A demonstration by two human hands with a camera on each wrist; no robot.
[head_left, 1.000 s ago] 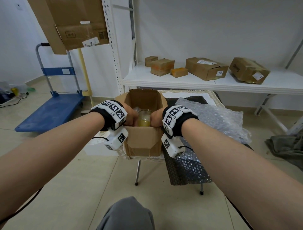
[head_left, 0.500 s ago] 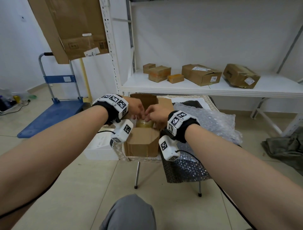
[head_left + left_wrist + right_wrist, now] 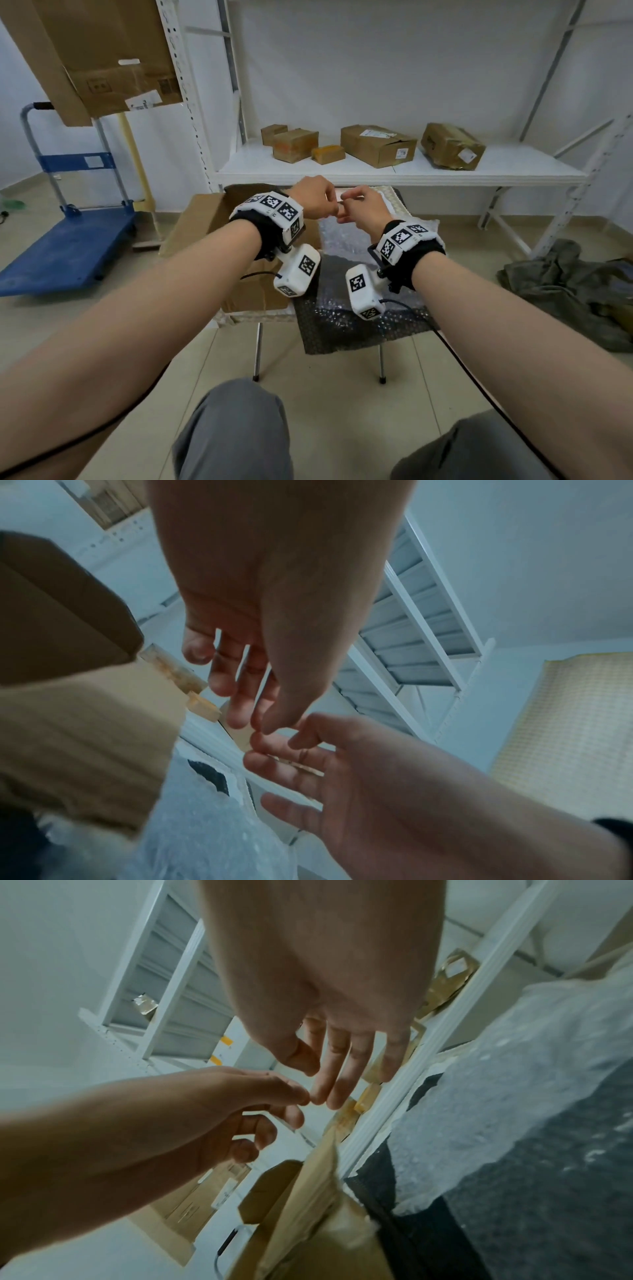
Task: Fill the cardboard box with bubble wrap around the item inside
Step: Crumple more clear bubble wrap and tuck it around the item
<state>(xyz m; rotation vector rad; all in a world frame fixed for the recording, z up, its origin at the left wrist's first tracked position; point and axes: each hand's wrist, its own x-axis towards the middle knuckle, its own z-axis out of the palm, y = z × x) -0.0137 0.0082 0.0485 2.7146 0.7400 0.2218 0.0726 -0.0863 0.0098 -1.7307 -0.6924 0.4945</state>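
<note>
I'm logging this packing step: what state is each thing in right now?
cardboard box: flaps open, contents hidden by the arms
bubble wrap: lying beside the box, not held
left hand: raised, empty, fingertips meeting the right hand's
right hand: raised, empty, fingers relaxed

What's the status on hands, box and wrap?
Left hand and right hand raised, fingertips meeting, holding nothing visible. Cardboard box open beneath the left arm. Bubble wrap outside the box, right. Nothing blocking.

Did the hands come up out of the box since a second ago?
Yes. The left hand and right hand have risen out of the cardboard box and now meet fingertip to fingertip just under the white shelf edge, toward the bubble wrap.
</note>
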